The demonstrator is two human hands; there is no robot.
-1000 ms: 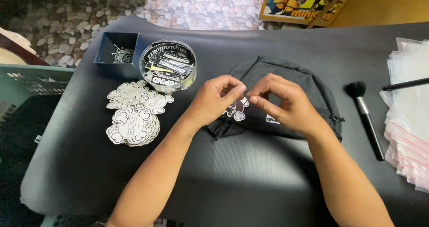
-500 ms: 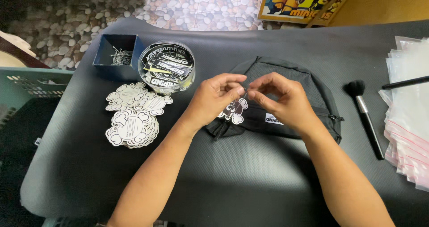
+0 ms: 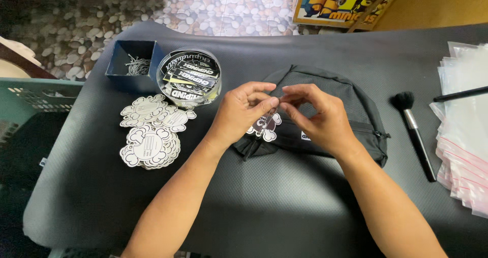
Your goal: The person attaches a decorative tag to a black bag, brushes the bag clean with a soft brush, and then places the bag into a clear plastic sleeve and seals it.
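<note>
A black pouch bag (image 3: 351,98) lies on the dark mat (image 3: 264,197) in the middle. Over its left part my left hand (image 3: 241,113) and my right hand (image 3: 317,118) meet, fingertips pinched together on a thin metal ball chain (image 3: 277,105). A white cloud-shaped paper tag (image 3: 264,125) with a dark print hangs from the chain just below the fingers. The chain is mostly hidden by my fingertips.
Two piles of white cloud-shaped tags (image 3: 151,131) lie left of my hands. Behind them stand a clear round tub of stickers (image 3: 189,77) and a dark blue box of chains (image 3: 133,65). A make-up brush (image 3: 417,133) and clear zip bags (image 3: 465,131) are at the right. A green crate (image 3: 30,100) is far left.
My right hand has shifted a little left and closer to the left one. The tag has been drawn up slightly under the fingertips.
</note>
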